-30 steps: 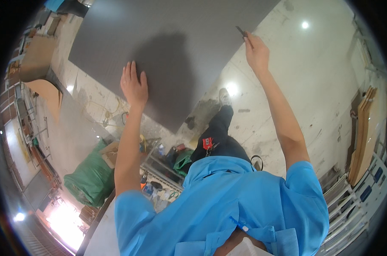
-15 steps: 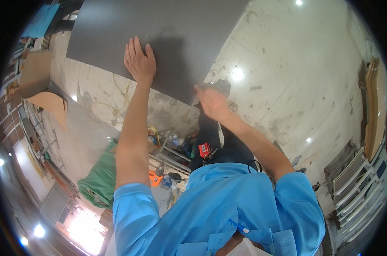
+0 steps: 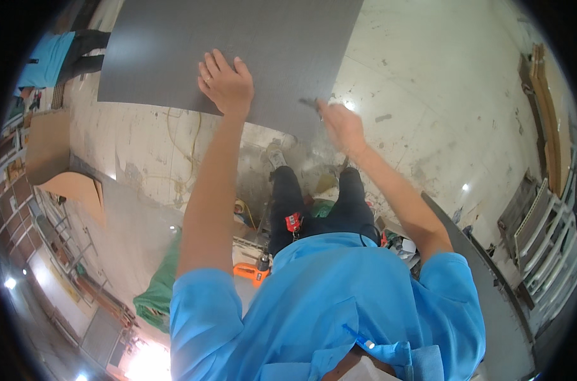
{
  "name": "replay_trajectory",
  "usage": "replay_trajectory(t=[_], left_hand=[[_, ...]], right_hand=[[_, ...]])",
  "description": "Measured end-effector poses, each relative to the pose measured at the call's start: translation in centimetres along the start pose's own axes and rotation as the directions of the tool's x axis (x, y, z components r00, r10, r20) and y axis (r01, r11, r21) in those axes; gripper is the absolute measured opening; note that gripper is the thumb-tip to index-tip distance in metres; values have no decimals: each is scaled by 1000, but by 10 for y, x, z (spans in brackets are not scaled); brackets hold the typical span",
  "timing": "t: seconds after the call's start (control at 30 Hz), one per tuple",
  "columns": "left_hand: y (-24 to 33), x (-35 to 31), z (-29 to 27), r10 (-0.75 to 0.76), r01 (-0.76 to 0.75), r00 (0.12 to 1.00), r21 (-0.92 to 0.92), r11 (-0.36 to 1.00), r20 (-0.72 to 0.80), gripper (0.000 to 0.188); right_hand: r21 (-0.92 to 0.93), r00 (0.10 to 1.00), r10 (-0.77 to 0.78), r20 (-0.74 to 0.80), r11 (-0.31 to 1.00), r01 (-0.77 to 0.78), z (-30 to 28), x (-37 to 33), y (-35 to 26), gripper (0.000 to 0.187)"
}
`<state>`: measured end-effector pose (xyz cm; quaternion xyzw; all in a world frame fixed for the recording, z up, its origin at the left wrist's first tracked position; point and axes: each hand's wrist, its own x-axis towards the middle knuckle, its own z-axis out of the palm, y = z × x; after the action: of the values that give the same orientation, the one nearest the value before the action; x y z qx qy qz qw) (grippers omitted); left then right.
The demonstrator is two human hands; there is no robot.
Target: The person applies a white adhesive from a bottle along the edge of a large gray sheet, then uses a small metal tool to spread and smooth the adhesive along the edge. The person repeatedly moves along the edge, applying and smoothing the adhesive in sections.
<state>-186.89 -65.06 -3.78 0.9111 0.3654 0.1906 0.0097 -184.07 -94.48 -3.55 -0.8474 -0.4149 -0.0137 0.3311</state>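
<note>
A large dark grey panel (image 3: 168, 57) lies flat in front of me, over the light, stained floor. My left hand (image 3: 228, 87) rests palm down near its front edge, fingers stretched out. By the panel's right edge, my right hand (image 3: 343, 127) is closed around a small, dark, thin tool (image 3: 309, 101). The tool's tip points left over the panel. Motion smears it, so its exact kind does not show, and I cannot tell whether it touches the surface.
At the upper left is another person in a blue shirt (image 3: 50, 57). A yellow cord (image 3: 196, 143) trails on the floor. Near my waist lies an orange power tool (image 3: 251, 273), with green sheeting (image 3: 155, 292) farther left. White metal racks (image 3: 549, 254) and upright brown boards (image 3: 546, 120) line the right side.
My right hand has moved up and right from the panel's near corner to its right edge. My left hand appears slightly farther right, still flat on the panel. The view has shifted.
</note>
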Motion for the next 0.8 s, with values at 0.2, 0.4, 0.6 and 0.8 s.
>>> replay_trajectory(t=[0.2, 0.4, 0.6, 0.8], left_hand=[[0, -23, -22, 512, -465, 848, -273, 842, 137, 64], [32, -109, -57, 885, -731, 414, -501, 463, 215, 54], [50, -130, -69, 866, -811, 427, -313, 494, 260, 42], [47, -106, -87, 931, -833, 199, -448, 325, 306, 18]], right_hand=[[188, 997, 67, 38, 979, -73, -10, -70, -70, 24], [499, 574, 819, 19, 490, -715, -1, -169, -119, 21], [709, 298, 951, 77, 158, -688, 3, -237, -113, 28], [735, 296, 955, 17, 189, -651, -21, -246, -77, 28]])
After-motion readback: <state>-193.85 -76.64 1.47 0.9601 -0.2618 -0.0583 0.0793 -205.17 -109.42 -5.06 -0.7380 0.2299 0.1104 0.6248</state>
